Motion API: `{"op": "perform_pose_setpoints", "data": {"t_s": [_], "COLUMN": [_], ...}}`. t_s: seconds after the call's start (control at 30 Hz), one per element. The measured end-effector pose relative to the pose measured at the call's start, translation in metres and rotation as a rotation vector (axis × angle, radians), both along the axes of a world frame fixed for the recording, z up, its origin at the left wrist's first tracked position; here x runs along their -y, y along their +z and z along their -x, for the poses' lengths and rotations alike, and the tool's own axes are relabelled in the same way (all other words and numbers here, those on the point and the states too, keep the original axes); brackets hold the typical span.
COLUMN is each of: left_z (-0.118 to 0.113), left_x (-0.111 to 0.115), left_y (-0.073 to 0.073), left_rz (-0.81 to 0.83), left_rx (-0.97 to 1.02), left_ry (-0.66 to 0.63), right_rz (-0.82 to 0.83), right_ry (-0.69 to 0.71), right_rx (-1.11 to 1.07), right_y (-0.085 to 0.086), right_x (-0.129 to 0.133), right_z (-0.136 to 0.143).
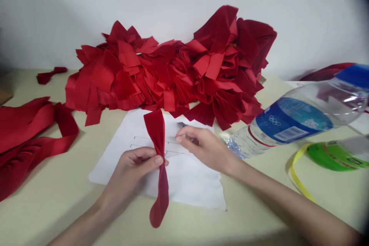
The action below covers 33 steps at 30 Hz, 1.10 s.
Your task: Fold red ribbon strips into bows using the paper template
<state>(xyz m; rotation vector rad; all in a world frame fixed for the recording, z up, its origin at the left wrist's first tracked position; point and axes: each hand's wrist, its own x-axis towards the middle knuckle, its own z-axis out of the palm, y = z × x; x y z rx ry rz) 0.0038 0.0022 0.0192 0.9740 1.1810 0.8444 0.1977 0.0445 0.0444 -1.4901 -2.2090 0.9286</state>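
Observation:
My left hand (129,169) pinches a red velvet ribbon (163,188) at its gathered middle. One flat, wide end of the ribbon stands up above my thumb, and a rounded looped end hangs below. To its right, my right hand (209,148) is closed, with thumb and forefinger together, apart from the ribbon. A small dark tip pokes out past those fingers, too little of it showing to name. Both hands are over a white sheet of paper (196,190) marked with thin drawn lines.
A large heap of red ribbon pieces (161,73) lies along the wall. Long red ribbon strips (25,134) lie at left, with a small red bow (51,75) behind. At right are a clear plastic bottle (294,119), a green roll (334,157) and a yellow strip (298,177).

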Motion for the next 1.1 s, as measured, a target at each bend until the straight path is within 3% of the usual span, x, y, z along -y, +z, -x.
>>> {"op": "perform_pose_setpoints", "data": {"t_s": [0.1, 0.2, 0.3, 0.47, 0.6, 0.73, 1.1], "left_z": [0.000, -0.001, -0.001, 0.003, 0.005, 0.006, 0.005], "left_x": [0.000, 0.001, 0.000, -0.005, -0.005, -0.006, -0.007], "left_y": [-0.001, -0.001, 0.001, 0.002, 0.000, 0.001, 0.012], "left_rz": [0.003, 0.013, 0.038, 0.081, 0.095, 0.109, 0.054], "left_rx": [-0.001, -0.012, -0.003, 0.066, 0.113, 0.141, -0.042], "left_ry": [-0.017, -0.024, 0.008, 0.093, 0.090, 0.080, 0.040], "right_rz": [-0.267, -0.235, -0.265, -0.296, -0.241, -0.318, -0.793], "right_ry": [-0.163, -0.105, -0.049, 0.086, 0.250, 0.342, 0.526], "right_rx": [0.512, 0.689, 0.635, 0.348, 0.181, 0.084, 0.338], "right_y": [0.000, -0.004, -0.008, -0.005, 0.002, 0.003, -0.007], "right_x": [-0.008, -0.013, -0.015, -0.014, -0.011, -0.009, -0.004], "right_z": [-0.011, -0.018, -0.021, -0.023, -0.023, -0.024, -0.025]}}
